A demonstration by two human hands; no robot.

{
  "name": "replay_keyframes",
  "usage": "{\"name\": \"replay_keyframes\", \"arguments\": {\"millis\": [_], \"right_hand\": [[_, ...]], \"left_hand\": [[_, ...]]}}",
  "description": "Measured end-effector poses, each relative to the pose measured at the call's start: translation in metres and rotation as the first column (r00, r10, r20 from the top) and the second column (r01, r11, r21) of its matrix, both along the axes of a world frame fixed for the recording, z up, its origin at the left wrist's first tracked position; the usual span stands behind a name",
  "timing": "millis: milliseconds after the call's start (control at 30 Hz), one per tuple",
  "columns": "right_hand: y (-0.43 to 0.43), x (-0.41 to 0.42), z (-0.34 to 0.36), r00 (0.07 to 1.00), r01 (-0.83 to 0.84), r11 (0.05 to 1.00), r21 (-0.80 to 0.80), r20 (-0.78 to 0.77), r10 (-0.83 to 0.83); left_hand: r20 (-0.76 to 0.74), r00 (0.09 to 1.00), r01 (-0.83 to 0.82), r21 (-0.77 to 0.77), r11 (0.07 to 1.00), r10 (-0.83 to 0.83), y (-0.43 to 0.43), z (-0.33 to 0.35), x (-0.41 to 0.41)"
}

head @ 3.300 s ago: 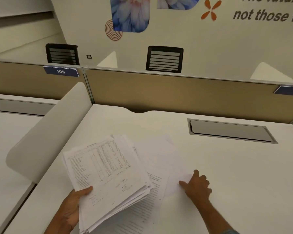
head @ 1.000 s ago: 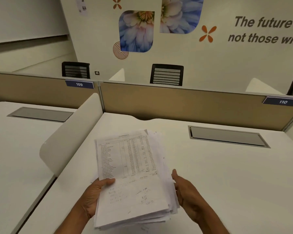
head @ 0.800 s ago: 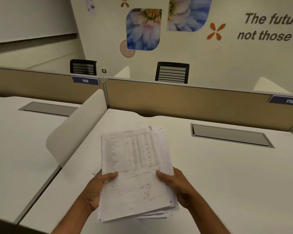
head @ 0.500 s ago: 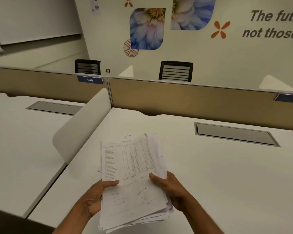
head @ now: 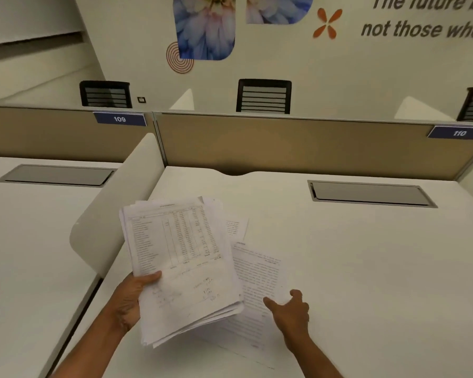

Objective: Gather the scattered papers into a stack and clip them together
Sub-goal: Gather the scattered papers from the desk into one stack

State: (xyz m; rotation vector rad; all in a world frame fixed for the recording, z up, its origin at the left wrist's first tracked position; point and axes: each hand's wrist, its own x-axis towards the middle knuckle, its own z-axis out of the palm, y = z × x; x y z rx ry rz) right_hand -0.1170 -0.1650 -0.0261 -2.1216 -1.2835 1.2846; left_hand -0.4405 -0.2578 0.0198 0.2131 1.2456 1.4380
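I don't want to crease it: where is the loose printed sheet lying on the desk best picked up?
Probably at its near right edge, from the right, where the right hand hovers. The loose sheet lies flat on the desk, and its left side is tucked under the stack in the left hand, so only the right is free.

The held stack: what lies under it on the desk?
Under the stack in the left hand, loose printed sheets lie on the desk, the right hand reaching onto one. How many lie beneath is hidden.
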Motion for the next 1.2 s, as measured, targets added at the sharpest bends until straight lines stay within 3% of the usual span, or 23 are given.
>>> {"name": "replay_keyframes", "arguments": {"millis": [100, 233, 467, 667, 900, 1033, 1200], "right_hand": [[-0.002, -0.017, -0.006, 0.965, -0.097, 0.994, -0.054, 0.241, 0.107], [-0.004, -0.040, -0.007, 0.907, -0.192, 0.977, -0.088, 0.365, 0.212], [-0.008, -0.051, -0.017, 0.920, -0.157, 0.988, 0.009, 0.364, 0.143], [-0.014, -0.040, -0.021, 0.998, 0.010, 0.979, 0.204, 0.052, -0.021], [0.005, 0.015, 0.013, 0.915, 0.232, 0.953, 0.193, -0.375, -0.147], [0.011, 0.031, 0.047, 0.846, 0.204, 0.954, 0.220, -0.530, -0.059], [0.012, 0.025, 0.077, 0.734, 0.039, 0.981, 0.190, -0.671, 0.101]], "left_hand": [[-0.012, 0.999, -0.031, -0.010, 0.999, 0.030, 0.004, -0.003, -0.011], [-0.013, 0.999, -0.045, -0.002, 0.999, 0.045, 0.006, -0.007, -0.021], [0.039, 0.999, -0.024, 0.010, 1.000, 0.023, 0.000, -0.010, -0.030], [0.066, 0.998, -0.016, -0.007, 1.000, 0.017, -0.006, -0.007, -0.037], [0.147, 0.989, 0.036, -0.008, 0.999, -0.034, -0.010, 0.003, -0.030], [0.168, 0.983, 0.077, 0.002, 0.997, -0.076, -0.009, 0.011, -0.014], [0.154, 0.982, 0.107, -0.004, 0.994, -0.105, -0.005, 0.017, 0.007]]}}
